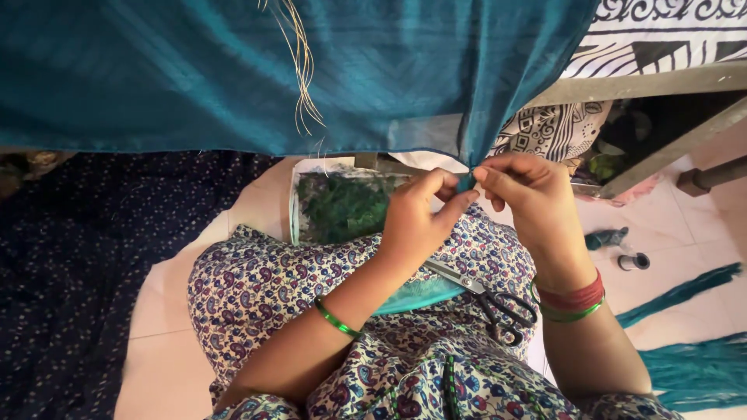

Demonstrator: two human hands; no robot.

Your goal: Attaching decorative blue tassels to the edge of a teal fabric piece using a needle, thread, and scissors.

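Observation:
A teal fabric point(233, 70) hangs across the top of the view, with pale loose threads point(299, 62) trailing from it. Its lower corner comes down to my hands. My left hand point(416, 222) pinches that corner from the left, and my right hand point(529, 198) pinches it from the right, fingertips almost touching. Black-handled scissors point(490, 299) lie on my lap below both hands, on a paisley-print dress point(257, 280).
A clear bag of green thread point(342, 206) rests by my knee. A dark dotted cloth point(62, 272) covers the floor at left. A thread spool point(634, 261) and teal tassels point(692, 373) lie on the tiles at right, under a table frame point(661, 148).

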